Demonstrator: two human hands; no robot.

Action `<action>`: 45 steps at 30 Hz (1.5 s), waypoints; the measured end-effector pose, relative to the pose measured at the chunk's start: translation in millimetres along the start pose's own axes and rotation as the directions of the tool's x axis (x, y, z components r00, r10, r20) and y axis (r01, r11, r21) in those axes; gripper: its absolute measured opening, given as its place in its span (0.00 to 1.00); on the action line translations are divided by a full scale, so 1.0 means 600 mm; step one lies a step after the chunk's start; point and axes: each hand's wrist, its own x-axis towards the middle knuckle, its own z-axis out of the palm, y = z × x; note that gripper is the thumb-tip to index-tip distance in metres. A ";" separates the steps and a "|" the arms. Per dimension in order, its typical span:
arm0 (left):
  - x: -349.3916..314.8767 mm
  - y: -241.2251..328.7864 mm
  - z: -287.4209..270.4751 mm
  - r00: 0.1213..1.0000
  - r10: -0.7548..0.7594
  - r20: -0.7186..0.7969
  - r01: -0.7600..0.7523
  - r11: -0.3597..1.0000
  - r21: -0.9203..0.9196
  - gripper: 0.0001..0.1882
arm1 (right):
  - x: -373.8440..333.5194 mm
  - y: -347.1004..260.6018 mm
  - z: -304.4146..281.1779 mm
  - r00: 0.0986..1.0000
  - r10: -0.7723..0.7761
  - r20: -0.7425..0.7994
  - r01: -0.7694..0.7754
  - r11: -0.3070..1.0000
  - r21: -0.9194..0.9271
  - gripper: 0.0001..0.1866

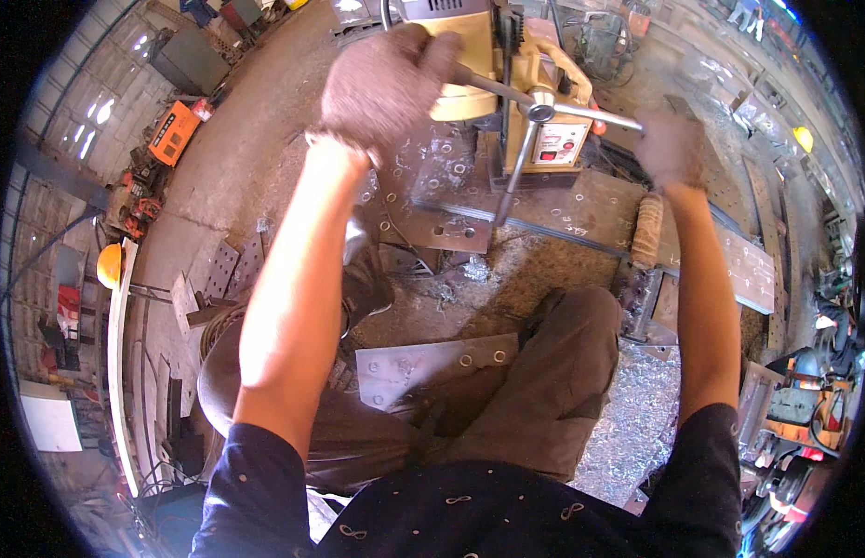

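Left hand point(381, 88) clasped the spoked handle point(541, 112); right hand point(672, 151) was blurred, its grip untellable; uneven pull risked slippage and struck knuckles.

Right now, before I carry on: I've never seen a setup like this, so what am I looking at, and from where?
There's no robot: one wide camera on a person's head looks down past their forearms. The yellow machine, which looks like a drill, stands on metal plates marked with circles. The gloved left hand seems closed around one spoke of its handle; the right hand is blurred at another spoke, its grip unclear. A smaller plate lies by the person's legs.
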 end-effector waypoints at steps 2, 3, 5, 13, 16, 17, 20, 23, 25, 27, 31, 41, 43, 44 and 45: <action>-0.037 0.063 0.000 0.994 -0.073 0.079 0.071 0.997 0.027 0.28 | 0.038 0.021 0.007 0.999 -0.020 -0.038 0.014 0.990 -0.141 0.21; -0.053 0.080 0.005 0.995 -0.070 0.076 0.067 0.997 0.033 0.28 | 0.051 0.015 0.016 0.972 0.001 -0.234 -0.032 0.991 -0.129 0.21; -0.079 0.090 0.030 0.999 -0.024 0.042 0.023 1.000 0.021 0.26 | 0.067 0.000 0.052 0.803 0.048 -0.595 -0.115 0.990 -0.076 0.23; -0.130 0.046 0.001 0.793 -0.337 0.508 0.555 0.744 -0.372 0.33 | -0.064 -0.186 0.243 0.942 0.177 0.284 -0.328 0.659 0.677 0.37; -0.121 -0.042 0.037 0.849 -0.521 0.094 0.526 0.811 -0.254 0.46 | -0.021 -0.122 0.300 0.935 0.155 0.320 -0.322 0.750 0.578 0.31; -0.117 -0.073 0.066 0.883 -0.462 -0.079 0.447 0.881 -0.156 0.53 | 0.001 -0.085 0.330 0.940 0.155 0.304 -0.297 0.811 0.505 0.25; -0.091 -0.108 0.128 0.964 -0.265 -0.013 0.238 0.884 -0.403 0.51 | 0.091 -0.001 0.331 0.959 0.178 0.219 -0.233 0.938 0.256 0.19; -0.083 -0.112 0.158 0.981 -0.189 0.051 0.192 0.871 -0.452 0.40 | 0.148 0.052 0.295 0.998 0.048 0.036 -0.054 0.977 0.204 0.17; -0.085 -0.109 0.160 0.978 -0.205 0.041 0.203 0.884 -0.421 0.38 | 0.162 0.050 0.268 0.997 0.002 0.073 -0.014 0.987 0.157 0.17; -0.084 -0.113 0.158 0.974 -0.226 0.024 0.217 0.895 -0.388 0.36 | 0.129 0.031 0.243 0.999 0.027 0.029 -0.032 0.984 0.176 0.16; -0.063 -0.142 0.155 0.959 -0.277 0.066 0.279 0.866 -0.415 0.35 | 0.072 0.011 0.207 0.987 0.141 0.077 -0.152 0.974 0.165 0.17; -0.080 -0.114 0.157 0.961 -0.275 0.020 0.260 0.880 -0.398 0.35 | 0.141 0.053 0.173 0.999 0.020 0.027 -0.021 0.999 0.026 0.16; -0.082 -0.120 0.153 0.959 -0.279 0.042 0.274 0.884 -0.380 0.36 | 0.130 0.029 0.153 0.997 0.052 0.060 -0.051 0.999 -0.010 0.17; -0.080 -0.123 0.151 0.962 -0.271 0.044 0.267 0.884 -0.383 0.36 | 0.131 0.031 0.155 0.999 0.038 0.035 -0.038 0.999 -0.003 0.17; -0.077 -0.123 0.152 0.965 -0.259 0.049 0.257 0.883 -0.393 0.36 | 0.127 0.041 0.155 1.000 0.030 0.010 -0.030 1.000 -0.003 0.17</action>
